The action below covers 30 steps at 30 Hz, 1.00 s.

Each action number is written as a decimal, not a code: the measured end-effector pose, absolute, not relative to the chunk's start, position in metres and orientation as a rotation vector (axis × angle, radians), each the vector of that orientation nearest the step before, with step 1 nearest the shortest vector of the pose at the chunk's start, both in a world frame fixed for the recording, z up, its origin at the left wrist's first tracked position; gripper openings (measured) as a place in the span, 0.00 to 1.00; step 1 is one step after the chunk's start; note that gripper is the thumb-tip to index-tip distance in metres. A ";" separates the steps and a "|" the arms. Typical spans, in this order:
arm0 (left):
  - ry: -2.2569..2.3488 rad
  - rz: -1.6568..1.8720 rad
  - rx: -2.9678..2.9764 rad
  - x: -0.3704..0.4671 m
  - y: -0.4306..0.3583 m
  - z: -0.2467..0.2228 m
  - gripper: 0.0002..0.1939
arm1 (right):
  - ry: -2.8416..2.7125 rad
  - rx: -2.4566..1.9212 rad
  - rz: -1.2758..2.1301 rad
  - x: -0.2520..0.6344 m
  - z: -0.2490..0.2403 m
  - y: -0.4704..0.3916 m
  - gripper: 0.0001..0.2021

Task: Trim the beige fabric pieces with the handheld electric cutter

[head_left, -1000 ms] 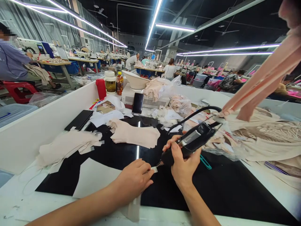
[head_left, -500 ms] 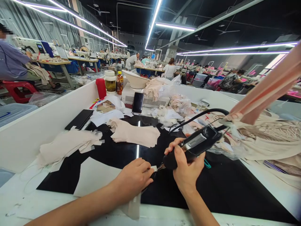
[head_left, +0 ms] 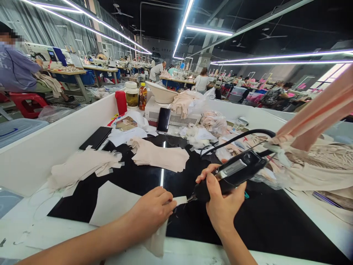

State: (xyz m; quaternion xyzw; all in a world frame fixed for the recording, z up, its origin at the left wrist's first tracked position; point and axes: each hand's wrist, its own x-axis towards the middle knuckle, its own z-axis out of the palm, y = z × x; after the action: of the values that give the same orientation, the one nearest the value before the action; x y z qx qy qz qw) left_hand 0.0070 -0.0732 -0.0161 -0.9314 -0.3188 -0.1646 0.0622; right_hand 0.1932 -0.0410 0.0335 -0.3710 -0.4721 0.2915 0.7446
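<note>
Bright below, dark overhead, soft at the edges

Rows of white tube lights (head_left: pixel 182 29), faintly violet at their rims, light the room from above, while the ceiling (head_left: pixel 261 14) is nearly black. Paler light shows at a window (head_left: pixel 332 75) on the far right. A narrow streak of glare cuts down the glossy black mat (head_left: pixel 261 221), and a duller highlight sits on the metal plate of the black tool (head_left: pixel 234 171). Near right, the pink cloth strips (head_left: pixel 320 106) are blurred; wide-angle stretching bends both sides, and far background detail is mushy
</note>
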 end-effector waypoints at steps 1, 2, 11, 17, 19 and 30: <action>-0.973 -0.526 -2.813 0.007 -0.074 -0.016 0.06 | -1.033 -0.818 0.633 0.193 0.034 -0.041 0.20; -0.984 -0.550 -2.814 0.007 -0.075 -0.017 0.07 | -1.035 -0.822 0.631 0.194 0.034 -0.042 0.20; -1.012 -0.590 -2.838 0.008 -0.075 -0.023 0.06 | -1.011 -0.840 0.618 0.196 0.039 -0.038 0.20; -1.022 -0.534 -2.828 0.009 -0.075 -0.025 0.06 | -0.971 -0.748 0.690 0.184 0.039 -0.035 0.20; -1.011 -0.534 -2.824 0.009 -0.075 -0.025 0.06 | -0.992 -0.722 0.710 0.180 0.037 -0.034 0.19; -0.960 -0.495 -2.789 0.009 -0.074 -0.027 0.08 | -1.012 -0.712 0.728 0.171 0.031 -0.032 0.19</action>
State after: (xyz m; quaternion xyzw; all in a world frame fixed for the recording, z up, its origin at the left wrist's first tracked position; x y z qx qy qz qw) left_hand 0.0089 -0.0744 -0.0271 -0.9300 -0.3199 -0.1649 0.0752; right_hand 0.1712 -0.0321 0.0310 -0.3264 -0.4635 0.3335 0.7533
